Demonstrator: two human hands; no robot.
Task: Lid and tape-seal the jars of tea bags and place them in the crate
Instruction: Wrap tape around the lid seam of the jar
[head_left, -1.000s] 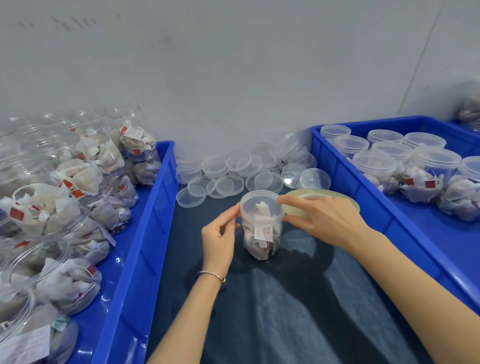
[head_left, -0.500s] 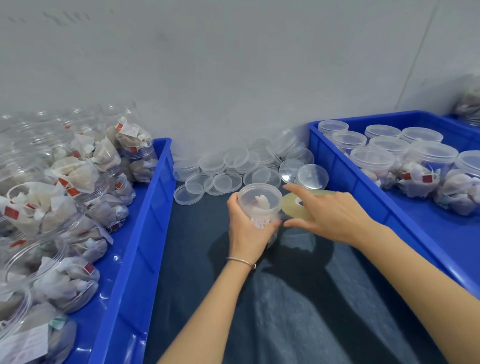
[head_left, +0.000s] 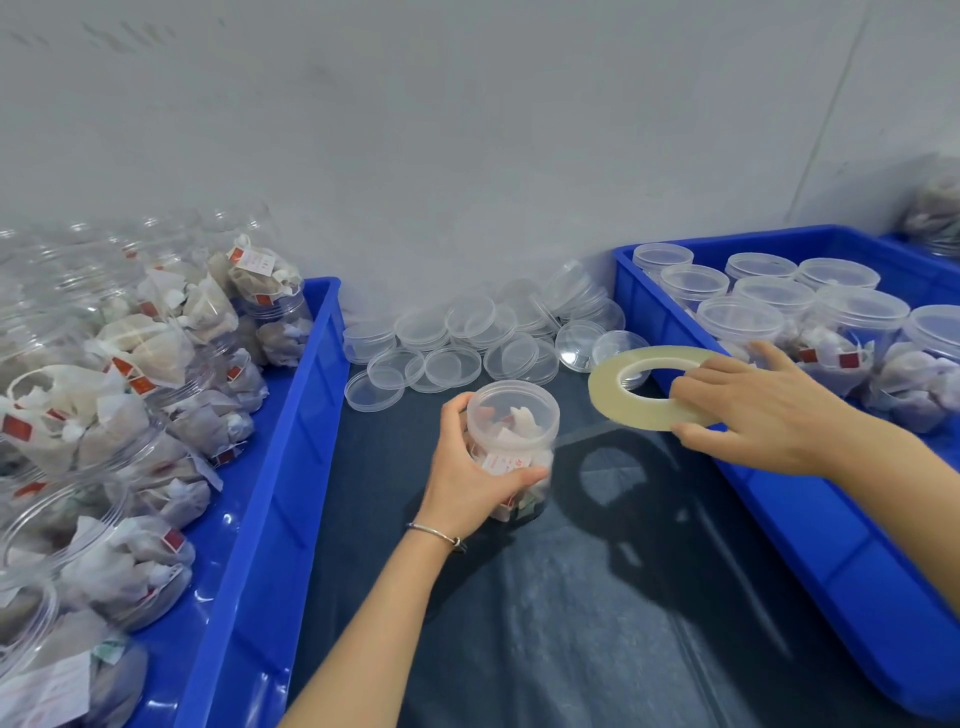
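Clearly the bench is laid out as a line. At nine o'clock a blue crate (head_left: 291, 441) holds open, unlidded jars of tea bags (head_left: 130, 395), kept within reach of the left arm as the supply. At twelve o'clock, against the wall, a heap of loose clear lids (head_left: 467, 343) waits, close enough to take one without leaning.

In the middle, on the dark mat (head_left: 571, 623), the left hand (head_left: 467, 478) is wrapped around the side of one lidded jar (head_left: 511, 441), fingers curled on its wall, apparently to steady it upright while tape is drawn. A thin strand seems to run from the jar toward two o'clock, though it is too faint to be sure.

There the right hand (head_left: 763, 410) pinches a flat roll of clear tape (head_left: 654, 387), thumb beneath and fingers on top, held apart from the jar, probably to pull out a length.

At three o'clock the second blue crate (head_left: 779, 519) carries lidded jars (head_left: 779, 306) standing in rows, the destination.
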